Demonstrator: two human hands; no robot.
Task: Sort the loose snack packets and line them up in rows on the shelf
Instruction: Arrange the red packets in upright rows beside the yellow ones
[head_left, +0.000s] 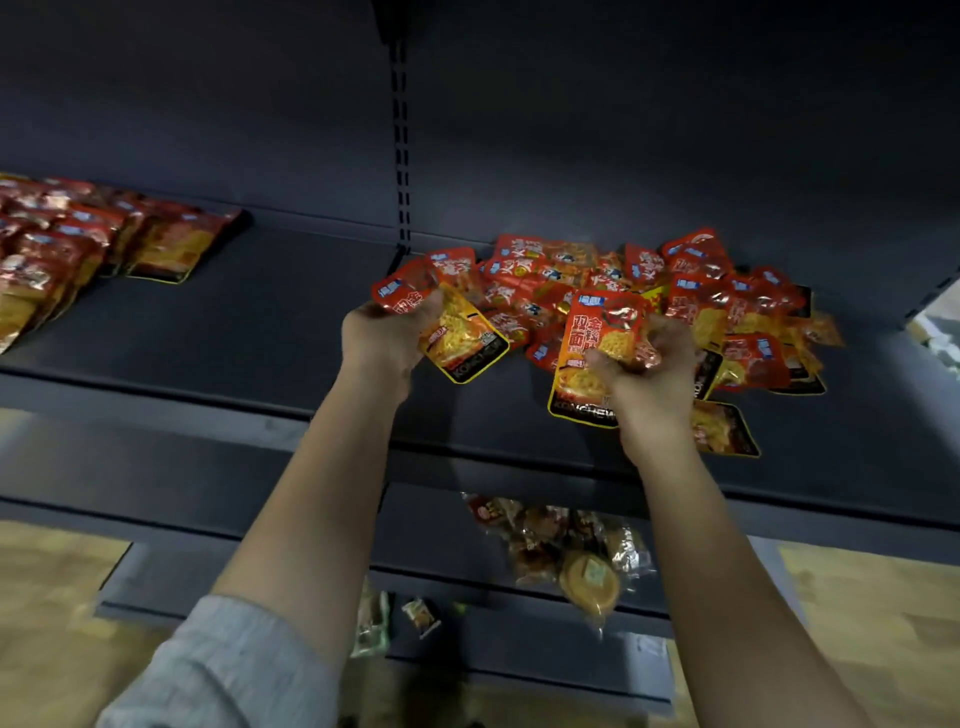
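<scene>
Dark slate-blue shelf (218, 322), matt and plain, with a black slotted upright (401, 156) against the same dark back panel. Loose snack packets (727, 306) in glossy red and orange, with small blue labels, yellow-gold lower halves and black bases edged in yellow. Same red, gold and black on the lined-up packets (62, 254) at left. Pale grey, faintly striped sleeve (218, 670). Brownish clear-wrapped snacks (550, 540) and a round orange-yellow one (589, 579) on the lower shelf. Light tan wood-grain floor (872, 613).

rowed packets (78, 249) lie left on the shelf (270, 312), loose pile (701, 301) right.
</scene>
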